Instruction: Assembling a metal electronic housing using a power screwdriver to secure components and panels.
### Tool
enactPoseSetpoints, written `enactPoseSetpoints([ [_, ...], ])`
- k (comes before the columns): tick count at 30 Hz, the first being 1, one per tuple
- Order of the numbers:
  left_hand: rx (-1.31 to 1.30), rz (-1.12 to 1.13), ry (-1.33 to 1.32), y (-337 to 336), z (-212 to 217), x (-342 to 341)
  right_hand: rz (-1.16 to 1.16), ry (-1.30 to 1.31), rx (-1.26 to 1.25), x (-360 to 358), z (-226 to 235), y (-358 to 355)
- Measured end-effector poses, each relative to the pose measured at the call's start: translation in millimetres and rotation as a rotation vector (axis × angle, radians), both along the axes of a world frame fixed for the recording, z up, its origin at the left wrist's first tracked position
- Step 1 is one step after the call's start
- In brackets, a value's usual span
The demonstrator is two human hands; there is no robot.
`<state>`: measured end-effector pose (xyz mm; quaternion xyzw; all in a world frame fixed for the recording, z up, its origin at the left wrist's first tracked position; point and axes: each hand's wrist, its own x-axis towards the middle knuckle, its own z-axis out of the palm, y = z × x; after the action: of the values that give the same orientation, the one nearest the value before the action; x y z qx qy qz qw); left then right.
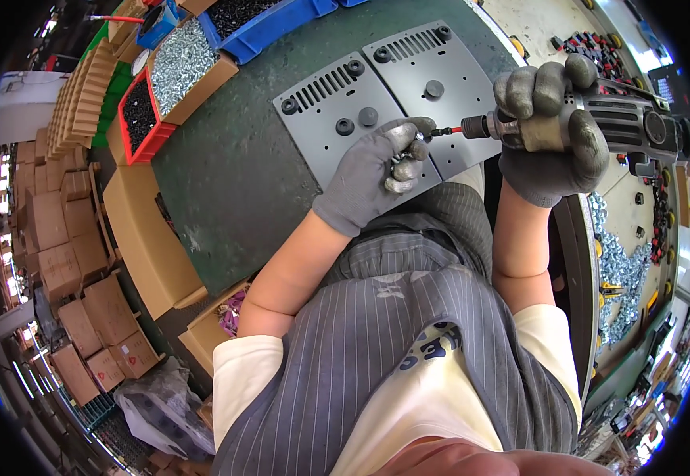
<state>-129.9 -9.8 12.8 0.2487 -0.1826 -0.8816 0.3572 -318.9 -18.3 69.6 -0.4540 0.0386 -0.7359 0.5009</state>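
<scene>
My right hand [547, 139], in a grey glove, is wrapped round the body of a power screwdriver [630, 123], which lies level and points left. Its red-sleeved bit [454, 130] reaches to the fingertips of my left hand [369, 174], also gloved. Small shiny screws [399, 157] show between the curled left fingers; a dark piece sits at the bit's tip, too small to name. Below both hands lie two grey metal plates side by side, a left plate [313, 135] and a right plate [472, 79], with slots and holes. Black round feet [345, 126] sit on them.
The plates lie on a dark green worktable [210, 190]. At its far left stand a red bin [151, 143] of black parts, a cardboard box of silver screws [182, 67] and a blue bin [254, 40]. Another surface with loose metal parts [622, 266] is at right. Stacked cartons [111, 309] stand left.
</scene>
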Motion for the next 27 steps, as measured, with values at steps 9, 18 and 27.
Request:
enactPoseSetpoints([
  [9, 0.030, -0.046, 0.018, 4.6, 13.6, -16.5, 0.083, 0.036, -0.173, -12.5, -9.2, 0.1],
  [18, -0.126, -0.320, -0.143, 0.0, 38.9, -27.7, 0.108, -0.187, -0.077, -35.8, -7.1, 13.0],
  [27, -1.309, -0.184, -1.413, -94.1, 1.8, -39.9, -0.075, -0.330, 0.188, -78.2, -35.6, 18.8],
])
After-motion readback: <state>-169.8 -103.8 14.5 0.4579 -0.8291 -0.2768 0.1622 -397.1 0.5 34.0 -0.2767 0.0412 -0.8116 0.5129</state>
